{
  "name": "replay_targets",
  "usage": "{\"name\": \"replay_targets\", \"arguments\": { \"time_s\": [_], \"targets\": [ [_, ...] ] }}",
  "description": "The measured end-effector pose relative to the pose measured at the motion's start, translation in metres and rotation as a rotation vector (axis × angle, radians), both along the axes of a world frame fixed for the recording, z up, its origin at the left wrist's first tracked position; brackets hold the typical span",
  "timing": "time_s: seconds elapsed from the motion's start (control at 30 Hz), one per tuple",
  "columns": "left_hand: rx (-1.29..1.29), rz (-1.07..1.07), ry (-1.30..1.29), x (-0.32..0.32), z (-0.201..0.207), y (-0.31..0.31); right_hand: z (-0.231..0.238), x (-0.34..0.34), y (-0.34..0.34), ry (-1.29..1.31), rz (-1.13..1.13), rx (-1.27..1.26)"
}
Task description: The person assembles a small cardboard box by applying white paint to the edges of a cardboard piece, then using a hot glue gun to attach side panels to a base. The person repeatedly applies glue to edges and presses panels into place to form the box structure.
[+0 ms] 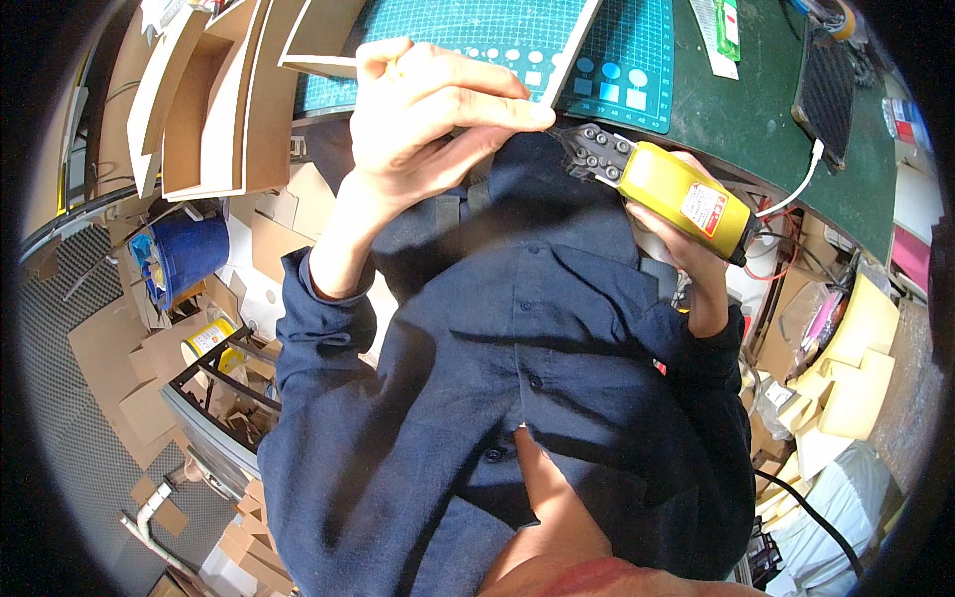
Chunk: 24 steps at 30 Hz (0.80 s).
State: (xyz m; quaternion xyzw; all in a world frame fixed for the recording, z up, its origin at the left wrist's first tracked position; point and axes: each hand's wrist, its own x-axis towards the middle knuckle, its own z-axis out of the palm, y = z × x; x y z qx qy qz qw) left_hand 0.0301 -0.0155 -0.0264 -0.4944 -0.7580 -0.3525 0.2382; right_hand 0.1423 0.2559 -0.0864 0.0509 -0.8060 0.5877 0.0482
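Observation:
My left hand (428,114) is raised at the front edge of the table, its fingers closed in a pinch. Thumb and fingertips meet at the lower end of a narrow, pale cardboard strip (575,55), which slants up and away over the green cutting mat (637,60). In my right hand (676,234) is a yellow handheld power tool (686,199) with a dark metal head covered in several round bolts. The head points left, close to my left fingertips and the strip's end. Part of my right hand is hidden behind the tool's body.
Brown cardboard boxes (214,119) stand left of the mat. On the dark green table (756,129) lie a black slab-shaped device (826,95) with a white cable (801,184) and a green item on a card (726,35). Below left are a blue bin (189,254) and loose cardboard (119,348).

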Motion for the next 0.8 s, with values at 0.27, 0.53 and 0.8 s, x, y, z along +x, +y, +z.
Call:
{"name": "replay_targets", "arguments": {
  "time_s": [0.27,0.53,0.8],
  "targets": [
    [0.007,-0.006,0.008,-0.001,0.0,0.0,-0.007,0.001,0.0,0.011,0.012,-0.062],
    [-0.004,-0.015,0.008,-0.001,0.002,0.0,-0.014,0.009,-0.001,-0.044,-0.062,-0.059],
    [0.007,-0.014,-0.003,-0.001,0.002,0.001,0.005,0.002,-0.005,0.022,-0.012,-0.087]
  ]
}}
